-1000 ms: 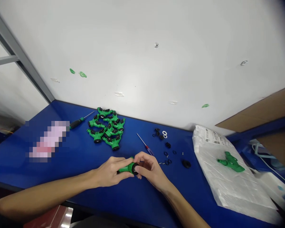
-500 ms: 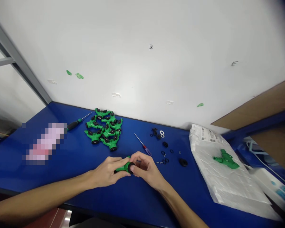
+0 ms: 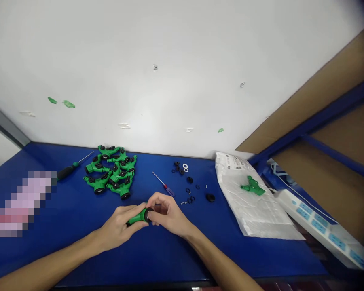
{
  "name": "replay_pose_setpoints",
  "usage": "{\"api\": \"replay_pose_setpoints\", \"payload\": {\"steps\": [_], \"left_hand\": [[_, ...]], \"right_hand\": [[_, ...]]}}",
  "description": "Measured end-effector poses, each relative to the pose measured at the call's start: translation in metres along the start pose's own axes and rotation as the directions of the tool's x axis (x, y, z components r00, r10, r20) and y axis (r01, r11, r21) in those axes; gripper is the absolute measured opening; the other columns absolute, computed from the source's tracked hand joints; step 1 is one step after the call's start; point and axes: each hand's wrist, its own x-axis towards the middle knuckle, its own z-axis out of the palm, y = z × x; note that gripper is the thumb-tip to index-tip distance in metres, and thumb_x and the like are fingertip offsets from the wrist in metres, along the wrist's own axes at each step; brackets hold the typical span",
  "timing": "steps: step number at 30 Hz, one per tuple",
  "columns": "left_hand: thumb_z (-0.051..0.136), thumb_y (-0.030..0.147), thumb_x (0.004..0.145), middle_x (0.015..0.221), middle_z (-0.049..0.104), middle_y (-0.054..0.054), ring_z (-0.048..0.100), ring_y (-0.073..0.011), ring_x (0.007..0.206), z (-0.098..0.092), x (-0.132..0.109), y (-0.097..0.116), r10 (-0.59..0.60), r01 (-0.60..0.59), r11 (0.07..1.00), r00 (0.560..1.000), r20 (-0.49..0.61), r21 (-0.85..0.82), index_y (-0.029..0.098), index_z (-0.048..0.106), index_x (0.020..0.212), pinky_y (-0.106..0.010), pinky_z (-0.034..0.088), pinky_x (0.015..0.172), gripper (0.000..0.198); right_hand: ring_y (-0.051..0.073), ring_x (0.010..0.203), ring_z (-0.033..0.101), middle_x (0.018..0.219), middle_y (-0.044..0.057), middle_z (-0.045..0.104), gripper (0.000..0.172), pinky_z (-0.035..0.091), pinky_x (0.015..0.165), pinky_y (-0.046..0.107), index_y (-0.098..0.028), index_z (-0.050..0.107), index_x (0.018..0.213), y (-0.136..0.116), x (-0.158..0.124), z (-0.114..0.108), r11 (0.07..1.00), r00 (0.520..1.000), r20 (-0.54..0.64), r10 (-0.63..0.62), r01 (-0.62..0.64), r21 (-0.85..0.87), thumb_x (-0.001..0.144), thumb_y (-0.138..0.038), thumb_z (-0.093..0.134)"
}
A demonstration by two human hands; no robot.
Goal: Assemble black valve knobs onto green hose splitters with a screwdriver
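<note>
Green plastic hose fitting (image 3: 136,218) held in the curled, closed fingers of the left hand (image 3: 117,228), black ring end (image 3: 148,215) pinched by the right hand (image 3: 166,214), low centre over the blue workbench (image 3: 170,258). Loose black O-rings (image 3: 188,190) and tiny screws (image 3: 185,202) just right, easily scattered by a slip of the fitting.

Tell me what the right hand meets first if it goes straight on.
The black end of the green fitting held in the left hand; the right hand seems to touch it, depth unclear.
</note>
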Motion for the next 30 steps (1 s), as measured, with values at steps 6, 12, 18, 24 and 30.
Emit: {"api": "replay_pose_setpoints", "payload": {"steps": [6,12,18,24,30], "left_hand": [[0.058,0.022,0.092,0.094,0.072,-0.006,0.067,-0.0179,0.075,-0.003,-0.001,0.003,-0.103,0.103,0.993,0.995,0.006,0.063,0.021,0.054,0.13,-0.028,0.054,0.068,0.038],[0.05,0.033,0.095,0.063,0.057,0.005,0.046,-0.0105,0.048,-0.007,-0.002,0.008,-0.306,0.294,0.949,0.946,0.109,0.118,0.019,0.055,0.117,-0.022,0.038,0.048,0.026],[0.047,0.034,0.096,0.067,0.057,0.004,0.046,-0.0107,0.052,-0.009,0.003,0.014,-0.309,0.294,0.947,0.943,0.12,0.126,0.019,0.053,0.116,-0.022,0.039,0.051,0.026],[0.047,0.031,0.096,0.084,0.062,-0.002,0.057,-0.0155,0.071,-0.011,0.005,0.012,-0.275,0.27,0.958,0.961,0.034,0.098,0.019,0.057,0.105,-0.027,0.049,0.066,0.018],[0.046,0.033,0.096,0.113,0.058,-0.01,0.062,-0.0141,0.07,-0.01,0.007,0.009,-0.351,0.353,0.932,0.936,0.038,-0.08,0.018,0.054,0.111,-0.027,0.055,0.062,0.022]], "right_hand": [[0.012,0.057,0.059,0.072,0.0,0.062,0.03,0.048,0.053,0.025,-0.017,0.061,0.102,-0.016,-0.001,-0.04,0.958,0.994,-0.02,-0.11,0.1,-0.269,0.087,-0.043,0.062],[0.022,0.084,0.059,0.092,0.008,0.062,0.021,0.048,0.082,0.038,-0.017,0.068,0.102,-0.024,0.015,-0.114,0.526,0.826,-0.387,-0.409,-0.133,-0.84,0.085,-0.026,0.06],[0.024,0.09,0.058,0.091,0.009,0.059,0.015,0.045,0.089,0.04,-0.018,0.073,0.089,-0.018,0.029,-0.133,0.504,0.871,-0.337,-0.357,-0.124,-0.855,0.08,-0.014,0.062],[0.017,0.073,0.06,0.09,0.006,0.063,0.028,0.051,0.069,0.033,-0.018,0.068,0.105,-0.014,0.017,-0.115,0.69,0.891,-0.309,-0.333,0.007,-0.723,0.086,-0.037,0.061],[0.014,0.064,0.061,0.074,0.003,0.066,0.034,0.051,0.063,0.03,-0.017,0.071,0.097,-0.007,0.007,-0.063,0.989,0.978,-0.158,-0.135,0.123,-0.088,0.077,-0.043,0.075]]}}
